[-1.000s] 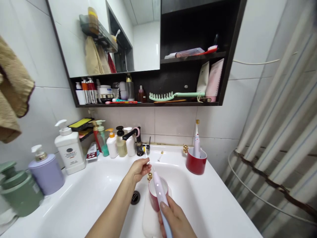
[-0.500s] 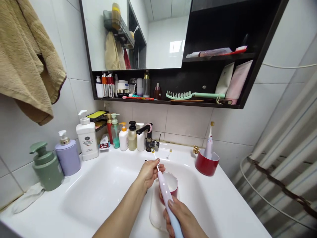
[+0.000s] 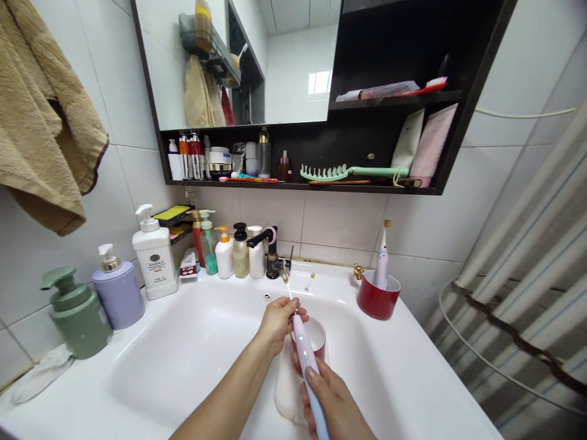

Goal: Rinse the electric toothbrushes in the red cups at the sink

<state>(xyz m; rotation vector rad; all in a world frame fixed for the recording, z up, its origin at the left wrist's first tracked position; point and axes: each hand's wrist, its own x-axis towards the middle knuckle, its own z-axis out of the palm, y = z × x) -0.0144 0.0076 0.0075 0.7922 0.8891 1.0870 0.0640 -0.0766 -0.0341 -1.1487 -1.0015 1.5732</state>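
The long, glossy, pink-to-blue plastic toothbrush handle (image 3: pixel 301 339) sloped above the white, smooth-walled basin (image 3: pixel 202 342), at 6 o'clock from the view's centre. The right hand (image 3: pixel 332 394) was wrapped around its pale blue lower part, thumb on top. At the handle's 12 o'clock end, the left hand (image 3: pixel 277 321) pinched the slim stem of a small white plastic brush head with yellowish bristles (image 3: pixel 286 278). Its fingers covered the join, so how firmly the 2 parts met could not be told.

The likeliest mishap was the brush head slipping away: the fingertips had little more than a thin stem to grip, and a skewed push or twist could have flicked it into the basin. Had the right hand's hold loosened, the smooth handle could have dropped against the round red cup with a white inside (image 3: pixel 321 350), close at its 2 o'clock side. That cup appeared to rest on a white, rounded object (image 3: pixel 285 396), so a knock might have tipped it. A careless reach toward 12 o'clock could have bumped the black, curved-spout faucet (image 3: pixel 273 264).
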